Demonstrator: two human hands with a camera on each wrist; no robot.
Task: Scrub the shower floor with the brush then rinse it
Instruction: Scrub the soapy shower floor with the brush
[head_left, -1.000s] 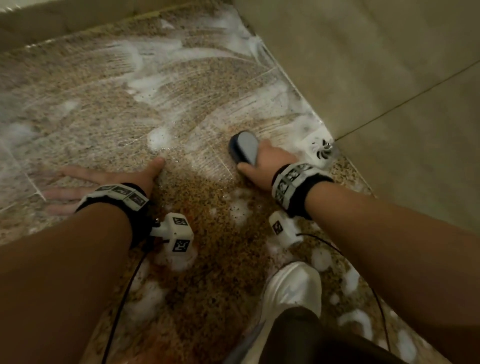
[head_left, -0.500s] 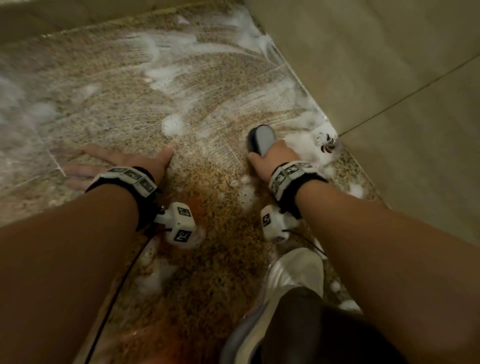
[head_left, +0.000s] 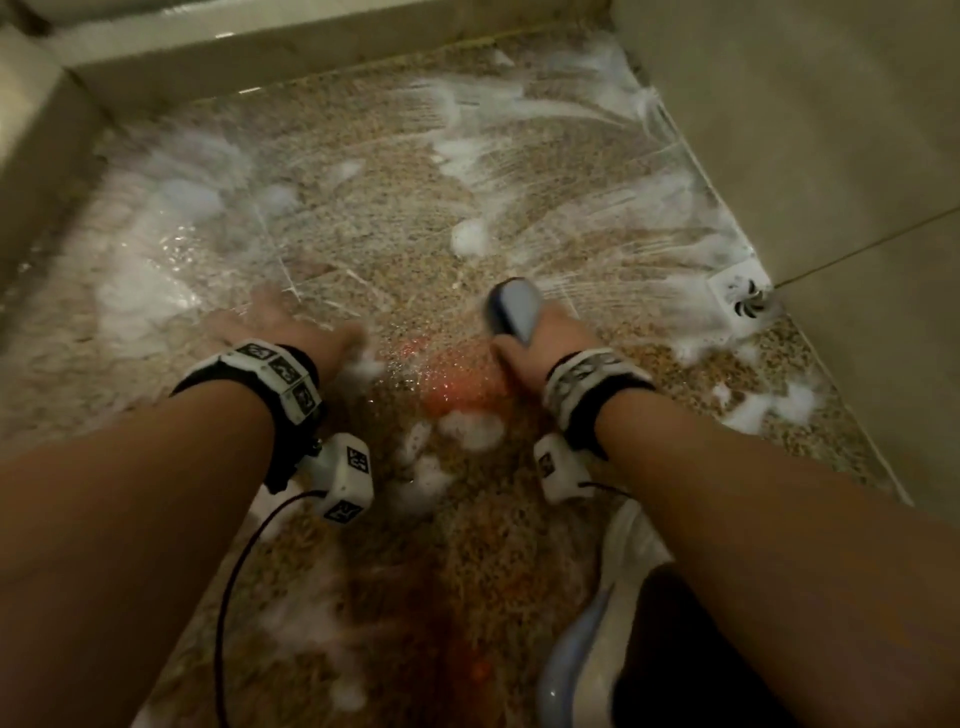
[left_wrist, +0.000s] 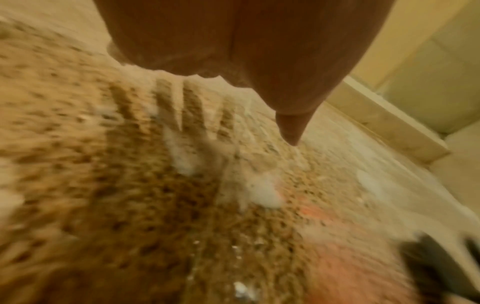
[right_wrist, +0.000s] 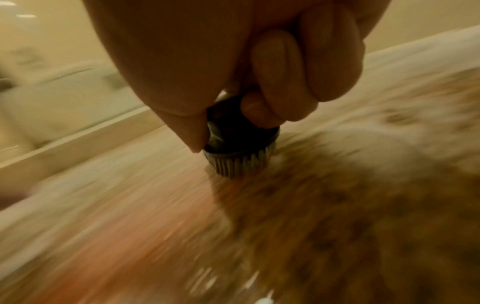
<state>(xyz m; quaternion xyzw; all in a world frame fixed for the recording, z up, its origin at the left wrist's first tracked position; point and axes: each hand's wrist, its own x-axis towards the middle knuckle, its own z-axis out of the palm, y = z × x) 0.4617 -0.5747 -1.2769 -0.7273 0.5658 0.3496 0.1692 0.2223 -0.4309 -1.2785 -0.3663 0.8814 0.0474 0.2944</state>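
**Scrub brush gripped low on a soapy shower floor**

A person crouched over a speckled, granite-look shower floor (head_left: 363, 218) streaked with white foam (head_left: 470, 236). The right hand (head_left: 524, 351) was wrapped around a small scrub brush (head_left: 511, 306) — grey and dark on top, with short pale bristles (right_wrist: 240, 164) pressed to the wet stone near the middle of the floor. In the right wrist view the fingers (right_wrist: 275, 82) curled tight over the dark body of the brush, thumb down its side.

The left hand (head_left: 280, 332) lay spread and flat, fingers straight, braced on the floor and holding nothing. A white drain cover (head_left: 743, 299) sat in the corner by the tiled wall (head_left: 805, 130), and a white shoe (head_left: 597, 649) showed at the lower edge.

The brush looked light and rigid, its bristles stiff enough to stay upright under pressure. With suds everywhere it was probably slippery — a full wrap over the top, as shown, seemed the surest hold. The floor itself looked slick, so the bracing palm could slide. Rinsing had not yet begun.
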